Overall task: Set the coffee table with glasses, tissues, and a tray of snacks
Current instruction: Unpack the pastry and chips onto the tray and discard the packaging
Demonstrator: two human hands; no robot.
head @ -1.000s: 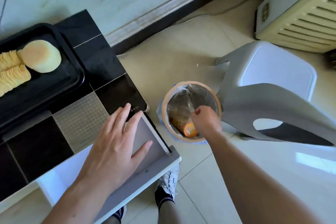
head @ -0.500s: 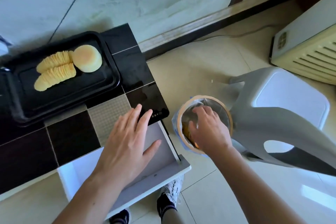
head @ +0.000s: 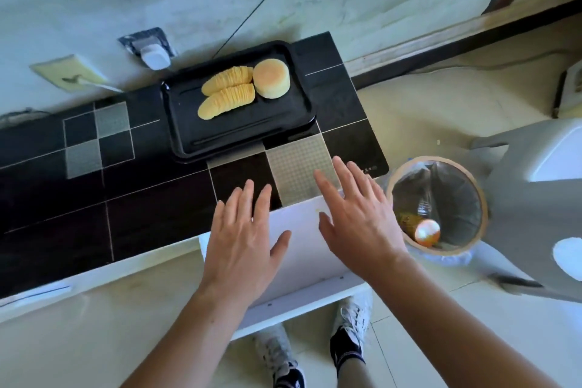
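On the far side of the dark tiled coffee table (head: 151, 217), close to its back edge by the wall, sits the black tray (head: 239, 132) with two rows of stacked crisps (head: 227, 92) and a round cake (head: 271, 79) touching them at the right end. The tray is well apart from both hands: the left hand (head: 244, 239) and the right hand (head: 356, 214) hover side by side, fingers straight and spread, holding nothing, above the open white drawer (head: 302, 268) that juts from the table's near edge. Bare tabletop lies between fingertips and tray. Just right of the table's corner, a lined waste bin (head: 437, 208) stands on the pale floor, an orange-capped container inside. A grey plastic stool (head: 541, 186) stands beside the bin.
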